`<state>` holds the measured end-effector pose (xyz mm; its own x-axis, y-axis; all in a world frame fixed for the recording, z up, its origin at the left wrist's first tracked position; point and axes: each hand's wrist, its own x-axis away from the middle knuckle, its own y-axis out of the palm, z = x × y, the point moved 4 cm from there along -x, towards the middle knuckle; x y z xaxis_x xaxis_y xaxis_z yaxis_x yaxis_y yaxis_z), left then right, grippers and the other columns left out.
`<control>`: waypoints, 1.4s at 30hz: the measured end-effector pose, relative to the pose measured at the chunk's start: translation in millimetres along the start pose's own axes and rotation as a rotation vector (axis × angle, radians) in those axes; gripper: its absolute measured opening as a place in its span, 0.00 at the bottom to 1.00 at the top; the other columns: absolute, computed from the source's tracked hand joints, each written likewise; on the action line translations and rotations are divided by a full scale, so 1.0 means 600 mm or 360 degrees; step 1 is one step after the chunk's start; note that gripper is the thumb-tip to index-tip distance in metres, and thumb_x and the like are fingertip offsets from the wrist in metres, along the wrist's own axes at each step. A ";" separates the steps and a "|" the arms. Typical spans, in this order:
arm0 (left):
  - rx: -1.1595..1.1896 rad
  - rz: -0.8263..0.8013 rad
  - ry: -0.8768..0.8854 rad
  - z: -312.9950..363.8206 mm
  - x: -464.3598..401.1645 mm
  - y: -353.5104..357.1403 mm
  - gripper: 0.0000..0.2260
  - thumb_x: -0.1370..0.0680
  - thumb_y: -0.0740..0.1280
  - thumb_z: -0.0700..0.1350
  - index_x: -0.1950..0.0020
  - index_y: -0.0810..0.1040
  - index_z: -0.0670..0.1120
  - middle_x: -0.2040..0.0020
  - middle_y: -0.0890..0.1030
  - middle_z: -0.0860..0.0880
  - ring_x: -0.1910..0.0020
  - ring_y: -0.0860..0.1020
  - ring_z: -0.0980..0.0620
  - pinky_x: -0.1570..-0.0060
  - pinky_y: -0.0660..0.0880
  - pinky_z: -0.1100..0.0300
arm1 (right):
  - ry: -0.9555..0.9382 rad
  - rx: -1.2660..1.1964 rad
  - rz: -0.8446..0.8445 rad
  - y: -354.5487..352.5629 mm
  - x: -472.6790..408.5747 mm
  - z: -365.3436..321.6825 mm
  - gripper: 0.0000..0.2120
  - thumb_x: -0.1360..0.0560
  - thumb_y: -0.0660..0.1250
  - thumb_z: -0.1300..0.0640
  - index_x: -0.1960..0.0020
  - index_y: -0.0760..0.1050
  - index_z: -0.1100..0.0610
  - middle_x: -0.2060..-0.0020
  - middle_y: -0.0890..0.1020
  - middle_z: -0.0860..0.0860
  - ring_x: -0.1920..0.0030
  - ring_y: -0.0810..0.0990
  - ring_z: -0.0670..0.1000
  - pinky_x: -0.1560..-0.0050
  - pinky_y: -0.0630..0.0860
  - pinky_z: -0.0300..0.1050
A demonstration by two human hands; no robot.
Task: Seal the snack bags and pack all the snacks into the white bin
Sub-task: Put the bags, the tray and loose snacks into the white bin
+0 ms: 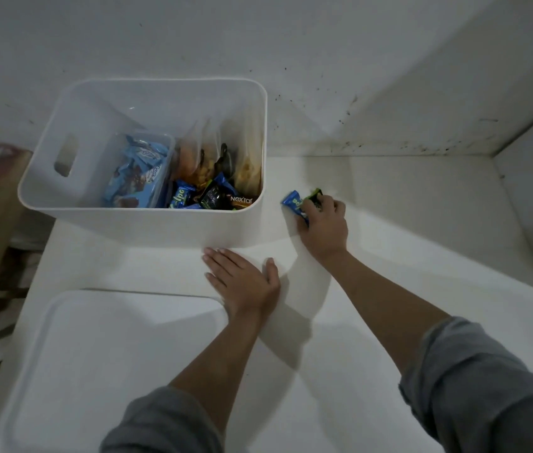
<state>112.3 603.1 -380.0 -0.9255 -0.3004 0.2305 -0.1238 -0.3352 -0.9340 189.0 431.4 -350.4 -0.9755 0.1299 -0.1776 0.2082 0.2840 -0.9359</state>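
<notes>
1. Snack packets (302, 204), two small ones: one blue, one green and black. They lay on the white counter (389, 289), just to the right of the white bin (147, 223) and near its front right corner. We gripped both in our right hand (324, 223), fingers curled over them from above, with the blue end poking out toward the bin.

2. White bin: it stood upright and open, to the left of the gripped packets. Its near rim was the edge we judged the packets must clear, up and leftward.

3. Bin contents: a clear tub of blue wrappers (140, 174) sat at the left, clear zip bags (212, 155) stood along the right wall, and loose small packets (209, 197) lay in front. Whether the zip bags were sealed we could not tell.

4. Left hand (242, 279): it rested flat on the counter with fingers straight, holding nothing, fingertips close to the bin's front wall. It was well placed to steady the bin.

5. White lid (111, 371): it lay flat on the counter in front of the bin.

6. Nearer hand: the right one, already on the packets. We judged this the last stray lot, since we saw no other snack on the counter.
</notes>
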 end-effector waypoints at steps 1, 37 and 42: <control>-0.0004 -0.0024 -0.0001 0.000 0.001 -0.002 0.43 0.25 0.52 0.63 0.26 0.44 0.29 0.25 0.44 0.29 0.24 0.43 0.33 0.28 0.47 0.40 | 0.0000 0.0067 0.0000 -0.004 0.018 0.005 0.11 0.32 0.73 0.55 0.52 0.79 0.58 0.54 0.79 0.62 0.59 0.76 0.64 0.69 0.78 0.50; -0.0307 -0.0640 0.0177 -0.343 0.138 -0.131 0.58 0.39 0.55 0.80 0.27 0.27 0.50 0.29 0.23 0.42 0.26 0.29 0.41 0.30 0.41 0.34 | 0.1264 -0.1626 -0.0620 -0.136 0.310 -0.163 0.11 0.32 0.72 0.62 0.54 0.72 0.60 0.64 0.78 0.58 0.76 0.79 0.48 0.77 0.71 0.34; -0.0289 -0.0691 0.0173 -0.337 0.139 -0.145 0.61 0.43 0.54 0.82 0.26 0.29 0.51 0.26 0.26 0.42 0.25 0.32 0.41 0.30 0.42 0.35 | 0.1011 -0.1789 -0.0259 -0.276 0.161 -0.271 0.10 0.33 0.72 0.62 0.70 0.73 0.60 0.70 0.76 0.56 0.69 0.75 0.54 0.70 0.70 0.39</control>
<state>-26.4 787.7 -334.6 -0.8051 -0.0690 0.5891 -0.5589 -0.2445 -0.7924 71.7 551.2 -163.4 -0.8553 0.3553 0.3771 0.3384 0.9342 -0.1126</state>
